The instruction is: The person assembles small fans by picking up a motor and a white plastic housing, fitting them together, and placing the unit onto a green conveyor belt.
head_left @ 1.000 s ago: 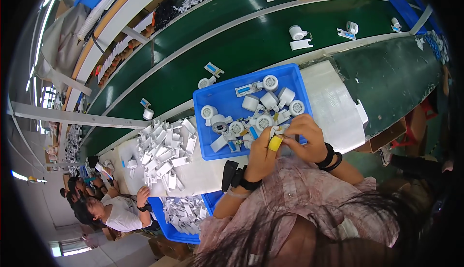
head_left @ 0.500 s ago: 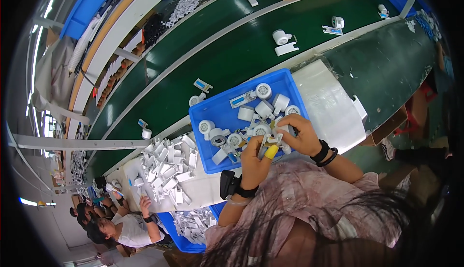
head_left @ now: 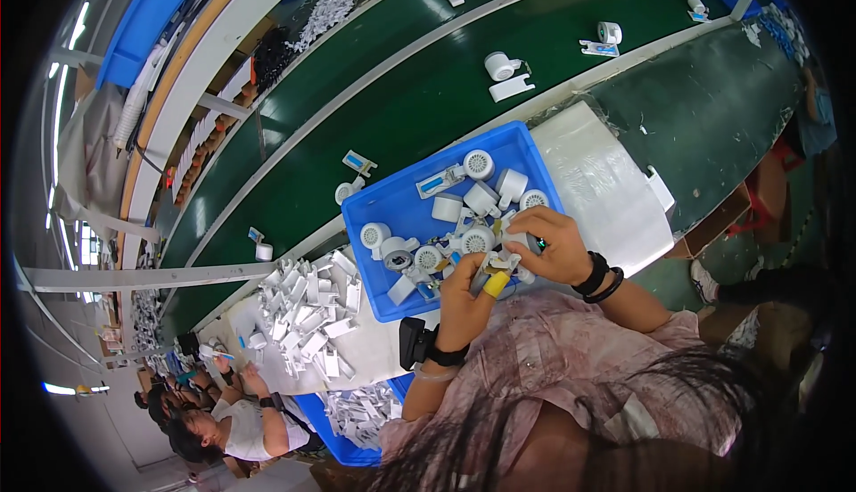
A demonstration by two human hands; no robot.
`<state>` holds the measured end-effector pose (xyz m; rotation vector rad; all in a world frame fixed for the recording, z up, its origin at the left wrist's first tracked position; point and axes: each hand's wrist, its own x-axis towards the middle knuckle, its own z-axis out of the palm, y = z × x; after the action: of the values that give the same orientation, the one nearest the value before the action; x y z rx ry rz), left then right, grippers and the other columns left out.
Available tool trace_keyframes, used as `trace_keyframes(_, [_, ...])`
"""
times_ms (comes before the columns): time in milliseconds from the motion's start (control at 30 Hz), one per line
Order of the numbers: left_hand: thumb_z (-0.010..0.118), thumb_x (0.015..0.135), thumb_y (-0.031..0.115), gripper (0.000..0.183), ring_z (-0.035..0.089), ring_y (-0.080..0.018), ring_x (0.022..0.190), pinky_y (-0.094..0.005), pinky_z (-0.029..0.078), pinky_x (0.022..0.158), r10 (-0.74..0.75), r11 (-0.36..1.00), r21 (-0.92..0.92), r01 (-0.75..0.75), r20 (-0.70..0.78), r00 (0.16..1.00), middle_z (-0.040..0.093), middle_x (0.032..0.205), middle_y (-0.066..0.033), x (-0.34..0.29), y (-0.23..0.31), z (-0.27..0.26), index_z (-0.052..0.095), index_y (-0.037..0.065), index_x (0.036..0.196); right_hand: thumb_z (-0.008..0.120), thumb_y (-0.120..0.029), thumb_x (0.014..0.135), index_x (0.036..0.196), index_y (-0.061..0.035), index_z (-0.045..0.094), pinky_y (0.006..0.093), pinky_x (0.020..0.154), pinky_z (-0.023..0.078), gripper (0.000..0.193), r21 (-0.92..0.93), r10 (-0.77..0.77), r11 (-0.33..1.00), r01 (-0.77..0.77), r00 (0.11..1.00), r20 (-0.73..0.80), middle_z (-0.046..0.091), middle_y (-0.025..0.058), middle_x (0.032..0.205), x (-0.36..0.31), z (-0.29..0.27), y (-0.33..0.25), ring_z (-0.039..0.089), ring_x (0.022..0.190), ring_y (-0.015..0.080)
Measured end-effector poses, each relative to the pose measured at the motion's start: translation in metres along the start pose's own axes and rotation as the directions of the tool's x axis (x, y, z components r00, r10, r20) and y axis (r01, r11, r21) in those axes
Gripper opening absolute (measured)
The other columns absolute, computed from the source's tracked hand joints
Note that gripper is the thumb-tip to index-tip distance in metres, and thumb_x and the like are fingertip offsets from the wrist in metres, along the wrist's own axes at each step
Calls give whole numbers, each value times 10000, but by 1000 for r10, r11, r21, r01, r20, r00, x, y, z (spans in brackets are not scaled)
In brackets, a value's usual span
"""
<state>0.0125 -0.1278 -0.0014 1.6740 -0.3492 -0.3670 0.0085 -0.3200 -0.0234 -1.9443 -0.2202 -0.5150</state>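
Over the near right part of a blue bin [head_left: 379,207], both my hands are closed on one white mini fan [head_left: 519,241] whose handle is partly covered by my fingers. My right hand [head_left: 555,247] grips the round fan head. My left hand [head_left: 465,300], with a yellow cover on one digit, pinches the white handle part [head_left: 499,263] beside it. Small inner details between the fingertips cannot be made out. Inside the bin lie several white fan heads [head_left: 479,165], some with handle pieces and blue parts attached.
Left of the bin, white plastic shells [head_left: 312,314] are heaped on the table. A second blue bin [head_left: 334,443] of shells sits below. Beyond runs a green conveyor belt [head_left: 410,127] carrying spaced fan units [head_left: 502,66]. A co-worker [head_left: 254,425] sits at left.
The fan units on the belt have shifted left relative to the bin. My hands stay close together on the fan with little movement. The co-worker's raised hand has come down.
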Motion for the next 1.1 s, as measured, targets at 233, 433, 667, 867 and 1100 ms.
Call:
trace_keyframes(233, [646,860,58,201,587,-88,810,-248,469,707,-29,998,49,27,50,998,656,899,-55,3,5,-6,590,26,1050,749,-128,740,892,-50,678,314,673,529,185,-16,-10,1000,10,1000,3,653,100,890,1,0,1,661,784,259])
trace_keyframes(433, [646,869,29,238,588,-103,905,-239,462,801,-193,962,236,136,239,952,630,1007,-44,10,13,-17,566,10,1092,742,-132,737,885,-55,674,315,669,529,180,-29,17,999,-16,999,37,652,97,886,5,-3,6,657,776,262])
trace_keyframes(667, [652,876,74,223,571,-80,826,-230,452,726,-240,965,-69,253,160,957,636,923,-35,19,-14,-18,568,21,1076,750,-134,728,886,-57,667,321,664,528,194,-45,25,999,-24,999,24,650,99,887,14,-1,16,651,768,266])
trace_keyframes(867, [644,886,76,240,573,-78,839,-230,454,739,-289,940,-132,315,182,940,630,937,-37,34,-20,-20,550,10,1097,761,-93,711,914,-41,660,317,703,528,232,-52,51,997,-49,997,50,646,114,920,24,1,32,655,818,275])
trace_keyframes(1100, [611,894,32,271,596,-113,914,-238,467,785,-278,943,-131,306,198,940,623,1019,-53,60,-29,-28,531,-7,1150,756,-107,730,922,-39,661,326,714,526,225,-36,73,997,-70,994,77,646,123,926,45,5,47,651,824,284])
